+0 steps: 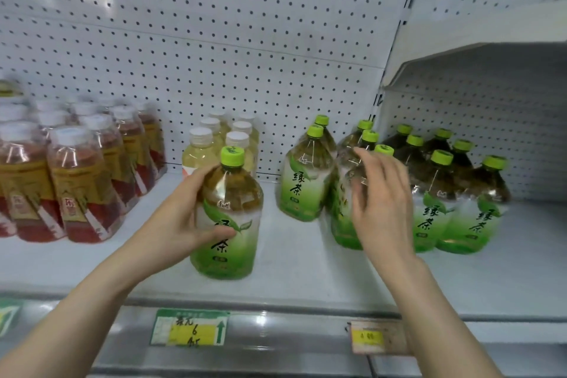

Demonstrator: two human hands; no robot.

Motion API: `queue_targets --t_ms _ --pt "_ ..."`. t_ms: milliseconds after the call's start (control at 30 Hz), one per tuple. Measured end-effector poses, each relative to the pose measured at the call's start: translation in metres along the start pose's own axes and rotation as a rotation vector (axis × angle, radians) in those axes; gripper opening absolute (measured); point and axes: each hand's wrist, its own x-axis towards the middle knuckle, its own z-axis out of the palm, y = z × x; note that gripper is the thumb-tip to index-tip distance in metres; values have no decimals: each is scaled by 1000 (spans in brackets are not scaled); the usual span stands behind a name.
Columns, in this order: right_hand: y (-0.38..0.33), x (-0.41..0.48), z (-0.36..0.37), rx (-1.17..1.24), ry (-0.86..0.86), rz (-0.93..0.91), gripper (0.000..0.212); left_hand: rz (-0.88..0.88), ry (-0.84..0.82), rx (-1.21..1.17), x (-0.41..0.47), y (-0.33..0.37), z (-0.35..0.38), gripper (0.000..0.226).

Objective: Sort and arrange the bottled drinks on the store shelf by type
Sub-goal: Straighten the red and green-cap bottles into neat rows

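Here left grip clasps the green tea bottle from its left; right grip spread, empty.

On the white shelf we see red-labelled bottles at the left end, pale yellow bottles by the back edge, green-tea bottles grouped rightward, and a lone green-tea bottle nearer the front edge.

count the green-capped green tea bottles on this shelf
12 green tea bottles: one in the left hand, two just right of it, three behind the right hand, six in the right bay. More may hide behind.
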Motion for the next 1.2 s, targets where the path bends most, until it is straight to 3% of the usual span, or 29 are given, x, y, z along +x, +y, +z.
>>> queue_targets --t_ms 133,333,600,700,800,867,1000,1200 --pt "40 3 -12 10 17 111 42 -28 -4 -28 21 14 51 99" --pt "58 -3 -2 15 -238 83 54 -52 31 25 71 38 118 100" --pt "74 -4 -2 21 -297 25 59 -167 71 34 85 22 137 114" --pt "97 -4 -18 85 -136 84 57 -306 104 -141 88 16 137 131" --pt "142 -1 -40 46 98 259 52 -410 15 -335 97 17 143 141" --pt "175 1 -51 14 126 377 55 -430 17 -414 98 18 152 136" --pt "215 -3 -45 89 -73 615 68 -417 106 -388 92 23 163 118" --pt "213 -2 -24 126 -9 588 77 -384 168 -388 95 26 170 92"
